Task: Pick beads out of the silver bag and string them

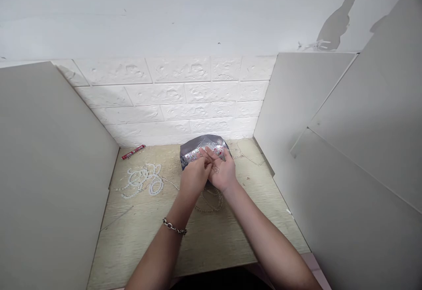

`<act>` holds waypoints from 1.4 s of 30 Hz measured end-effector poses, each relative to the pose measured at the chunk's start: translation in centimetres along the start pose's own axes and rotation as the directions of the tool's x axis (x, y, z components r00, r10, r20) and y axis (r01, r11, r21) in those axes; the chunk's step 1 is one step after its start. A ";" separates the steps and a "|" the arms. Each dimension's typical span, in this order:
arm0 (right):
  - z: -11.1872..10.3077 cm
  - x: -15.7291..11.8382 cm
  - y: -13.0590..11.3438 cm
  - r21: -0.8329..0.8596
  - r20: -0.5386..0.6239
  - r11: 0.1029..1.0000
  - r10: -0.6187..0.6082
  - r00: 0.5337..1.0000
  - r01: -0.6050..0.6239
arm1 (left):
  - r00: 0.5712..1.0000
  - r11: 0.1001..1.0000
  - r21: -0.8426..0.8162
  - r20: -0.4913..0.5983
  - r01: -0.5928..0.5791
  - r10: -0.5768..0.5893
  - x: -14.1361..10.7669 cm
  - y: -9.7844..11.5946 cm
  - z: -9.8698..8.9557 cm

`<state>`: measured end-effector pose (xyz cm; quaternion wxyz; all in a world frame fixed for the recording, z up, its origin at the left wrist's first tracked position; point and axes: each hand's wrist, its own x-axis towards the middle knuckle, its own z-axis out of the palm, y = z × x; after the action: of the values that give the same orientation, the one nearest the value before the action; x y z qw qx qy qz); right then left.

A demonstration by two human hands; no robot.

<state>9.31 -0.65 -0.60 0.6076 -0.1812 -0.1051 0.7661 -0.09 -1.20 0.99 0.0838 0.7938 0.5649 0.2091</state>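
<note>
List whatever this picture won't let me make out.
All in the head view:
What the left hand pinches: too small, behind its fingers.
Silvery pouch, lower front: hidden by left hand and right hand.
Red packet, print: too small.
Dark clothing: cut off by bottom edge.

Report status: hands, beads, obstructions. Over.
Left hand: fingertips pinched over right palm, grip contents unclear. Right hand: open, palm up, small clear beads on it. Looped strand on table near wrists, possible snag.

The red packet's (133, 152) markings are too small to read.
</note>
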 end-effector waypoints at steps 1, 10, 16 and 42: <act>0.0 0.0 0.0 0.006 0.015 1.000 0.004 1.000 -0.004 | 1.000 1.000 -0.021 -0.001 0.002 -0.002 0.0 -0.1 0.0; 0.0 0.1 -0.3 0.008 0.026 1.000 -0.007 1.000 0.007 | 0.991 0.987 -0.153 -0.132 -0.049 0.028 0.0 0.5 0.3; 0.0 0.3 0.0 -0.016 0.028 1.000 0.008 1.000 -0.007 | 0.993 0.998 -0.027 -0.101 -0.060 0.057 0.1 0.0 0.6; -0.6 0.4 -0.9 -0.161 -0.017 0.941 0.298 0.954 -0.297 | 0.957 0.901 -0.434 -0.270 -0.025 -0.104 0.6 -0.4 -0.5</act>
<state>10.26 -0.08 -0.88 0.4677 -0.2410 -0.1408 0.8387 -0.51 -0.55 1.46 0.1795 0.7047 0.5266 0.4403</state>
